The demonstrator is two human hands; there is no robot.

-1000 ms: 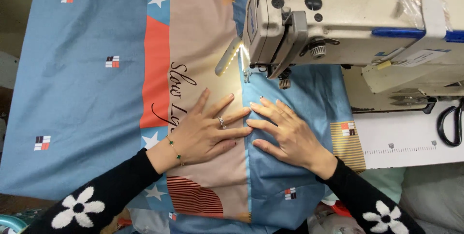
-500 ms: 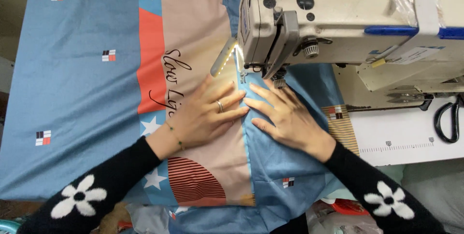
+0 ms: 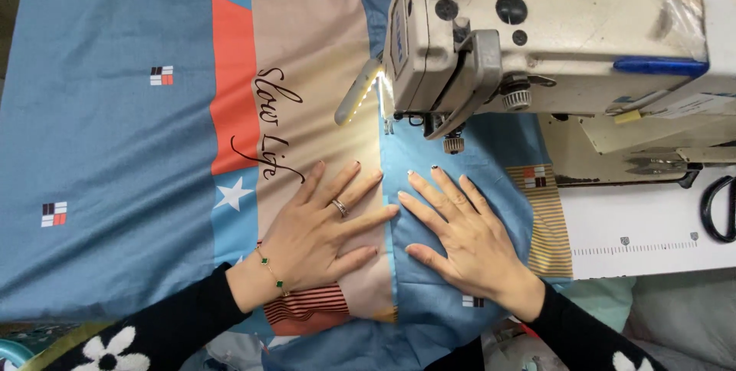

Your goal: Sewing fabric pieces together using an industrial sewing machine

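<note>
Blue-and-tan patchwork fabric [image 3: 307,110] lies on the sewing table, seam running under the sewing machine [image 3: 537,41] needle. Left hand [image 3: 322,237] and right hand [image 3: 468,244] press flat on it, fingers spread, gripping nothing. Likely feeding the seam; next calls for an even forward push, fingertips clear of the needle.

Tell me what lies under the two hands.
Left hand presses the beige panel, right hand the blue patterned fabric, flanking the seam. The table beneath is covered.

We see the white tabletop [image 3: 644,225] bare only at the right, where a printed ruler scale runs along its near edge. Directly on it stands the cream sewing machine [image 3: 552,34], and black-handled scissors [image 3: 719,208] lie at the far right. The blue patterned fabric [image 3: 107,149] spreads flat across the rest, passing under the machine's head.
</note>
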